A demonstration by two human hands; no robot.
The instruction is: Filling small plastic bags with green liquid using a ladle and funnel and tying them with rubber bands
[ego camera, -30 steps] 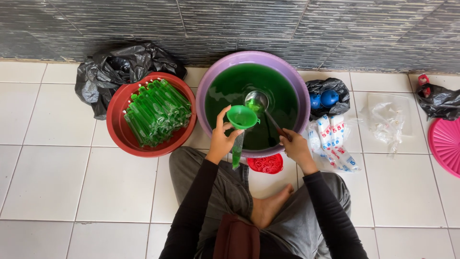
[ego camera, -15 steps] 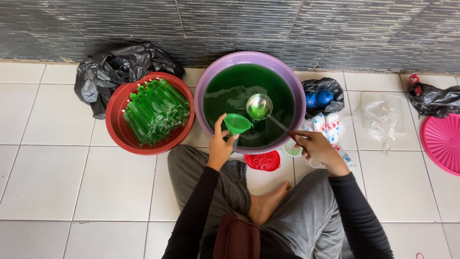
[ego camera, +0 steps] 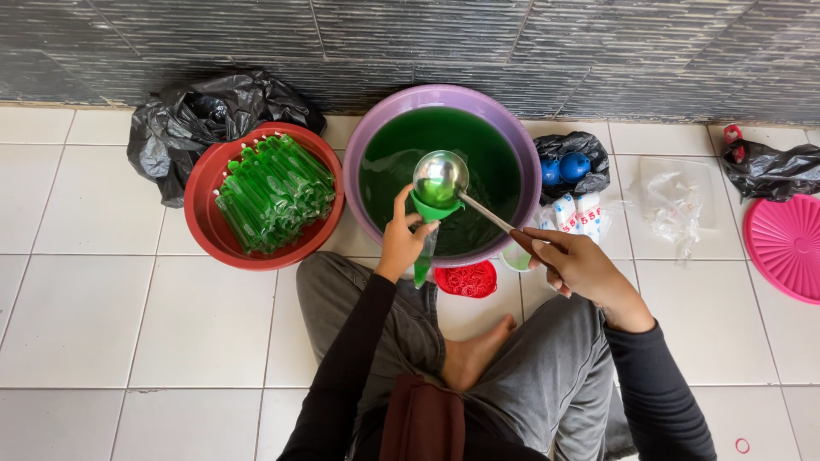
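My left hand (ego camera: 402,242) grips a green funnel (ego camera: 430,208) set in the top of a narrow plastic tube bag (ego camera: 422,263) that is partly filled with green liquid and hangs below the hand. My right hand (ego camera: 571,261) holds the handle of a steel ladle (ego camera: 441,178), whose bowl sits directly over the funnel. Both are above the near rim of a purple basin (ego camera: 369,141) full of green liquid. I sit cross-legged on the floor, one bare foot (ego camera: 475,352) showing.
A red basin (ego camera: 207,176) at left holds several filled green tube bags (ego camera: 272,193). Black plastic bags (ego camera: 190,117) lie behind it. A red tub of rubber bands (ego camera: 466,279) is by my knee. Blue items in a bag (ego camera: 567,166), clear bags (ego camera: 675,198) and a pink lid (ego camera: 787,243) lie at right.
The ladle has come out of the green liquid and now sits over the funnel. My right hand moved right and slightly down; my left hand kept the funnel over the basin's near rim.
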